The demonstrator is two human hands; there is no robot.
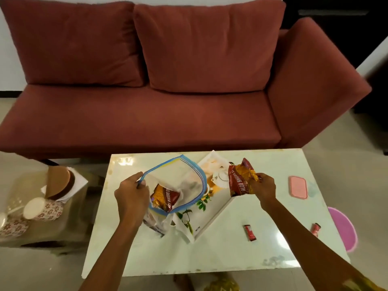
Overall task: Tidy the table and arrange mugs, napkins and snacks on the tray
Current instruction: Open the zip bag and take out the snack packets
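Observation:
My left hand [132, 192] grips the blue rim of a clear zip bag [184, 177] and holds its mouth wide over the white floral tray [212, 213]. One red-and-yellow snack packet [164, 198] lies inside the bag. My right hand [262, 185] pinches a second, similar snack packet [240, 178] in the air just right of the bag, above the tray. Two small red sachets [250, 233] [316, 229] lie on the white table [210, 255]. Two floral mugs [43, 208] [12, 225] lie on a low clear stool at the left.
A pink lidded box [298, 187] sits near the table's right side. A pink round stool [343, 227] stands beside the right edge. A brown round item on white napkins [60, 181] rests on the left stool. A red sofa [168, 91] runs behind the table.

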